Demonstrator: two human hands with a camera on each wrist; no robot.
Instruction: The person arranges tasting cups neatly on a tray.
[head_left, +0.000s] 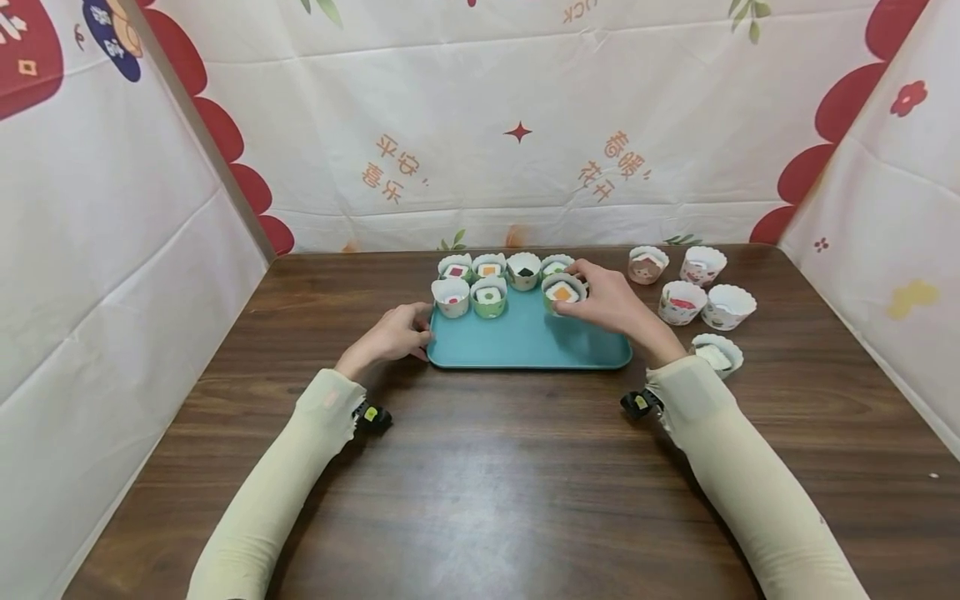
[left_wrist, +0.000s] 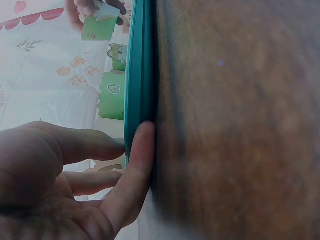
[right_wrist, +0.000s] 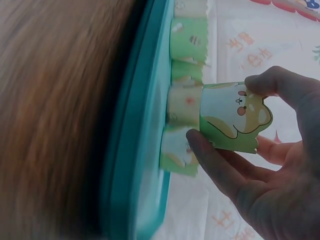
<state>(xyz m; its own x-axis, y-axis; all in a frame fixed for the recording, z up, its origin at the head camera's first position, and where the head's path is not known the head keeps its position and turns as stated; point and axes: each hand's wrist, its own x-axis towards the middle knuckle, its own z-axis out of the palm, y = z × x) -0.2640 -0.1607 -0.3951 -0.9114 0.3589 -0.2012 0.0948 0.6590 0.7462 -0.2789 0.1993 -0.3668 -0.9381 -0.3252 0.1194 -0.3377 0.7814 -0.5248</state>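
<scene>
We see a brown tabletop [head_left: 480, 467], blue-green tray [head_left: 517, 346] on it. Left hand [head_left: 392, 333] pinches tray's left edge; right hand [head_left: 611, 298] pinches a green cup [right_wrist: 222, 115] above the tray, near six other cups [head_left: 489, 304].
</scene>
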